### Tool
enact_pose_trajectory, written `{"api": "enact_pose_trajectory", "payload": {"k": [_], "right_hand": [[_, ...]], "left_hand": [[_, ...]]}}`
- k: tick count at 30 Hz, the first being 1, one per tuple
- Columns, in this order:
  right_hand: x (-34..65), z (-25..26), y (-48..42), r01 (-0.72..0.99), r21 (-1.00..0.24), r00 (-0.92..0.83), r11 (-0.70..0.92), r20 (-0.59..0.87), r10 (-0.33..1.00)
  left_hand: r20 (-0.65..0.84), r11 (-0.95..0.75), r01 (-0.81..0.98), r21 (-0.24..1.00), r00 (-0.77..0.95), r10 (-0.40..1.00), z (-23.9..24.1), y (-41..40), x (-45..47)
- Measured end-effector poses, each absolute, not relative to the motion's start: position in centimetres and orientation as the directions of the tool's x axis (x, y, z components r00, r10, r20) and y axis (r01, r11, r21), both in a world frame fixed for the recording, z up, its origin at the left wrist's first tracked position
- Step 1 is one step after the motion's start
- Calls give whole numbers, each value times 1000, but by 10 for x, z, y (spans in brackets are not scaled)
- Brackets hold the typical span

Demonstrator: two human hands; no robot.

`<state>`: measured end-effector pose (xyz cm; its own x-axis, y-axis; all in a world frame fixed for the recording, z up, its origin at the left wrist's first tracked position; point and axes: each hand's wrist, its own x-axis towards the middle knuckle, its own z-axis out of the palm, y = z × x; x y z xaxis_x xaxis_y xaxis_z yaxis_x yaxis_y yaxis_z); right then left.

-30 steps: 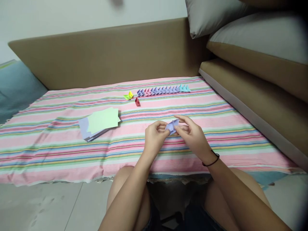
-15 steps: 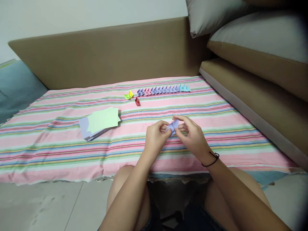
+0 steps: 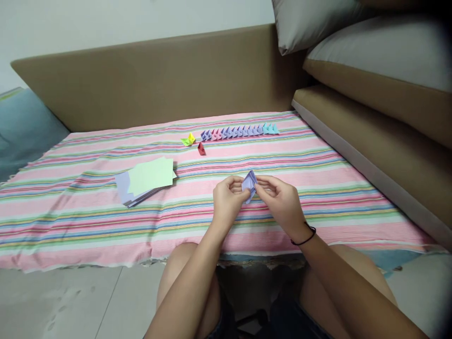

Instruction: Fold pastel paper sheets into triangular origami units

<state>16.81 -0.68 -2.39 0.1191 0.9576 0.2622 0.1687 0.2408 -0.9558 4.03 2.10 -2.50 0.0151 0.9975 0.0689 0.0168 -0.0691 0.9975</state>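
A purple folded paper (image 3: pixel 249 181) is held upright between my two hands, its top coming to a point. My left hand (image 3: pixel 229 195) pinches its left side with thumb and fingers. On the other side, my right hand (image 3: pixel 280 195) grips the right edge the same way, a black band on that wrist. Farther back lies a long row of folded paper pieces (image 3: pixel 238 132) in purple, pink and light blue. A red folded piece (image 3: pixel 201 149) and a yellow-green folded piece (image 3: pixel 188 139) rest left of the row's near end.
A stack of paper sheets (image 3: pixel 151 179), pale green on top and purple beneath, lies to the left on the striped cloth (image 3: pixel 88 221). Behind stands a brown backrest (image 3: pixel 158 80). Cushions (image 3: pixel 381 94) are piled at the right, and a blue cushion (image 3: pixel 24 127) is at the far left.
The purple paper has been turned so that its point faces up and its creased inside shows more. My right fingers have come down from its top corner to its right edge.
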Motion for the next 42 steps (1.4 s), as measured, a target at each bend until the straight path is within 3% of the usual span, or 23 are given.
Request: {"api": "enact_pose_trajectory", "payload": {"k": [11,21,30,35,42], "right_hand": [[168,-25,-7,221,-941,86,255,279,956],[163,-31,-5,376,-859,137,348,423,896],[172,-34,3,308,-924,187,228,294,937],[171,-32,0,294,-920,184,258,319,930],[163,-29,-6,383,-879,147,283,360,921]], "left_hand": [[74,-74,91,993,8,997,-24,21,39],[28,-25,-40,999,59,998,-27,21,41],[3,9,-68,998,176,984,-25,19,44],[-16,29,-80,996,165,986,-25,21,41],[32,-38,157,987,36,999,-23,21,39]]}}
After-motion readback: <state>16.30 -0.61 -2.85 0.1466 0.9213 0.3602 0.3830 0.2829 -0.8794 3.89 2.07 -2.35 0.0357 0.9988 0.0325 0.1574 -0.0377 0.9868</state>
